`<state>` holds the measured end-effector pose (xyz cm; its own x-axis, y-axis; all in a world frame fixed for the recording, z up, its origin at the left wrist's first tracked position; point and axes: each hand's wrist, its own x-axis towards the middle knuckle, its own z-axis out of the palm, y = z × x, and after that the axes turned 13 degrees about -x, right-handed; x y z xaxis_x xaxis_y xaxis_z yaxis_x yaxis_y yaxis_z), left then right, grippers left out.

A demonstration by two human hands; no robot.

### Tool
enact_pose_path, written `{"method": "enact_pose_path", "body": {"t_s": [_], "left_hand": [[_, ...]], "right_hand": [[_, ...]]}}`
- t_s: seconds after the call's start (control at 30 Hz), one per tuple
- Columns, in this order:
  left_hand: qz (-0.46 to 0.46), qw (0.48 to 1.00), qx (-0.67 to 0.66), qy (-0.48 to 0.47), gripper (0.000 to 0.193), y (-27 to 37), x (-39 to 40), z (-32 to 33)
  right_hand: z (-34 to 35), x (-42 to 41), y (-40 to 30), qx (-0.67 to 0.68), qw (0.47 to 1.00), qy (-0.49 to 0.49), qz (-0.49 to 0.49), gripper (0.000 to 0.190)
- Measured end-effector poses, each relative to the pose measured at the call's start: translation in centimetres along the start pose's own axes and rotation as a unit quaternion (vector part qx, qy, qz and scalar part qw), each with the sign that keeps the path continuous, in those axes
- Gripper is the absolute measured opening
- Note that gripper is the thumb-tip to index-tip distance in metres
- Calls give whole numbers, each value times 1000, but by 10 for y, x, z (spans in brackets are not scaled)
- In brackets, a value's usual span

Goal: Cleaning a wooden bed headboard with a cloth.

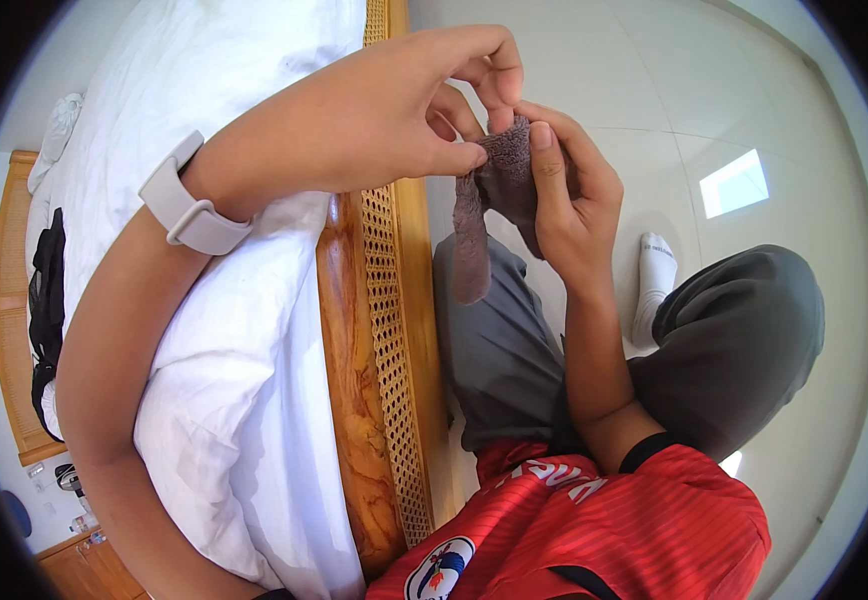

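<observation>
A fuzzy greyish-brown cloth piece (512, 161) is held up between both hands, over the gap between the bed and the floor. My left hand (434, 105) comes in from the left with a pale band on its wrist; its thumb pinches the cloth's upper edge and its other fingers are curled. On the right side, my right hand (572, 180) grips the cloth between thumb and fingers. A narrow, rounded end hangs down below my left thumb. Whether the cloth is a sock or another item, I cannot tell.
A bed with white bedding (231, 375) and a wood-and-cane side frame (389, 300) stands at the left. Dark clothing (47, 300) lies on its far side. A foot in a white sock (655, 277) rests on the tiled floor (614, 60).
</observation>
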<state>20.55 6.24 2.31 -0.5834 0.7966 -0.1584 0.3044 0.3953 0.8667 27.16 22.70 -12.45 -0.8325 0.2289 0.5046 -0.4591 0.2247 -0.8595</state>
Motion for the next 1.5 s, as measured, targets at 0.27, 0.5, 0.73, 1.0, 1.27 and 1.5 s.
{"method": "enact_pose_path", "body": {"t_s": [0.27,0.5,0.73,1.0,1.27,1.5], "left_hand": [[-1,999,-49,5,27,2,2,2],[-5,1000,-10,4,15,8,0,3],[127,977,170,-6,20,-2,4,2],[108,968,227,7,26,-8,2,8],[-30,993,85,80,28,-9,-2,7],[-105,991,61,57,27,1,2,2]], "right_hand": [[12,-10,-12,166,983,-55,55,37],[23,-17,-6,160,978,-111,79,42],[16,-16,-11,57,982,-161,78,40],[8,-9,-9,48,981,-157,101,26],[14,-8,-15,-68,992,-104,33,30],[21,-15,-3,-32,999,-12,-12,36]]}}
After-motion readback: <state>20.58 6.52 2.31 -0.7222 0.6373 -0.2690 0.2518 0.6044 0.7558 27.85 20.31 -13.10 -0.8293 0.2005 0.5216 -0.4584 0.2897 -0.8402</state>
